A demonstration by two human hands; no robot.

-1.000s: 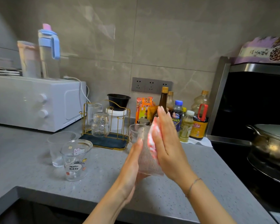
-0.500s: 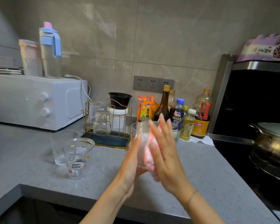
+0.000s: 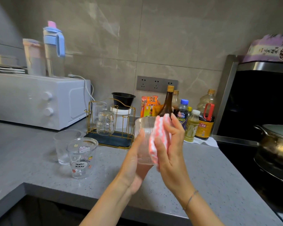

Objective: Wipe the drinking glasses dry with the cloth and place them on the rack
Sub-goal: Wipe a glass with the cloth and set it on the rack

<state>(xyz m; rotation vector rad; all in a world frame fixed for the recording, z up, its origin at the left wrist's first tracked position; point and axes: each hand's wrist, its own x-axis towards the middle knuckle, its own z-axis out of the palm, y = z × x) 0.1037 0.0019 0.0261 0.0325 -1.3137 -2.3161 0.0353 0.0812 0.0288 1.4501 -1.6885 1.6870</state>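
Glass [image 3: 144, 141]: clear, vertically ribbed, upright

Soft, even, fairly dim indoor light fills the scene, with no hard shadows on the speckled grey stone worktop [image 3: 194, 176]. A pale diagonal sheen lies across the glossy grey wall tiles [image 3: 104, 26]. The black recessed cooker area [image 3: 258, 101] at the right edge is very dark, though the steel pot [image 3: 274, 144] there catches warm glints. Wide-angle distortion bends the white microwave oven [image 3: 39, 100] and wall lines near the edges. Everything looks slightly soft.
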